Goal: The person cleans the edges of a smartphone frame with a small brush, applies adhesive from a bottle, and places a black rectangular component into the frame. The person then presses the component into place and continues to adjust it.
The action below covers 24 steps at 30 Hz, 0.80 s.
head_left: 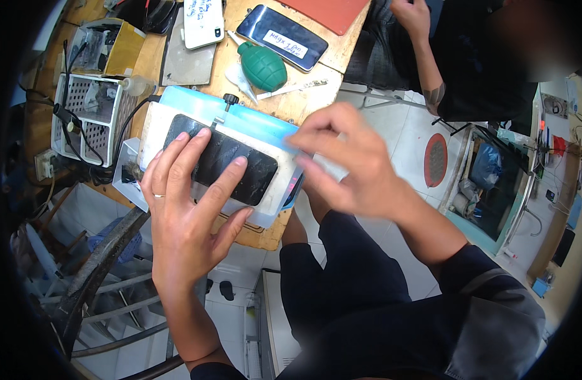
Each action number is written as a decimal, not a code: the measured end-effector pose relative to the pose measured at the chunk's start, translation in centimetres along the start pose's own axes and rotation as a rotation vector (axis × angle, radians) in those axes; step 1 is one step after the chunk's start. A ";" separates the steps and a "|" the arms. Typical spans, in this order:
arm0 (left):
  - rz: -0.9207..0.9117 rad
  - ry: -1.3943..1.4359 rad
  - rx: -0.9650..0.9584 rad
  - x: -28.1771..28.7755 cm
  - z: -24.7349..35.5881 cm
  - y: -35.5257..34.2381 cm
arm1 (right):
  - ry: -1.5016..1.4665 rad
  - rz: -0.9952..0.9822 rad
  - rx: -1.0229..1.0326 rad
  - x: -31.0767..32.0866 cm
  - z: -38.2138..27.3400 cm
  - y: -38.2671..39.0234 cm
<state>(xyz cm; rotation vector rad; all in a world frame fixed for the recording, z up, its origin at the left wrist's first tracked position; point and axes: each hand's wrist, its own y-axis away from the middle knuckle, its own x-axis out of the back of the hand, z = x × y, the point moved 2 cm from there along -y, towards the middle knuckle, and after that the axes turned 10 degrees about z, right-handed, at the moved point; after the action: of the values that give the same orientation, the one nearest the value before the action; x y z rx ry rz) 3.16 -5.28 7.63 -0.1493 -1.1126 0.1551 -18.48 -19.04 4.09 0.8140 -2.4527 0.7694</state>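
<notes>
A black phone screen (256,183) with a smeared, marked surface lies face up on the pale top plate of a light blue machine (256,121). My left hand (193,202) rests on it, its fingers spread and several fingertips pressing the glass. Beside the plate's right end hovers my right hand (357,164), slightly blurred. Its thumb and fingertips come together in a pinch; whatever they grip is too small or hidden to make out. A black knob (231,99) on a metal clamp stands at the plate's far edge.
Beyond the machine lie a green air blower (263,68), a dark phone (282,37) with a label, a white phone (203,25) and a thin metal tool (297,87). A white plastic basket (104,120) with cables stands left. Another person (481,63) is at the upper right.
</notes>
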 end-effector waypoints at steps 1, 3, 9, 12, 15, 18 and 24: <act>-0.007 0.013 0.023 0.2 0.0 0.2 | 0.025 0.013 -0.010 0.4 0.9 -0.3; 0.032 0.026 0.060 0.5 0.1 1.0 | 0.165 -0.017 0.006 1.2 3.7 -1.9; 0.474 0.155 0.307 -0.4 0.3 7.6 | 0.251 -0.029 0.014 1.3 7.9 -3.7; 0.576 0.406 0.388 -2.6 2.0 11.8 | 0.130 0.004 -0.146 1.1 7.8 -3.3; 0.421 0.409 0.648 -6.6 5.9 14.0 | 0.118 -0.035 -0.214 0.1 8.4 -3.9; 0.423 0.555 0.795 -10.3 10.3 14.5 | 0.439 -0.234 0.000 -1.6 9.8 -4.5; -0.078 0.576 0.590 -15.0 11.9 17.7 | 0.372 -0.144 -0.065 -4.2 12.1 -2.2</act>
<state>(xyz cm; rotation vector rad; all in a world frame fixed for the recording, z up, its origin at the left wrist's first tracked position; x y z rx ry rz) -14.97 9.59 -3.85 0.3599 -0.4645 0.3396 -16.75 -26.31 -6.49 0.7384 -2.0556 0.7125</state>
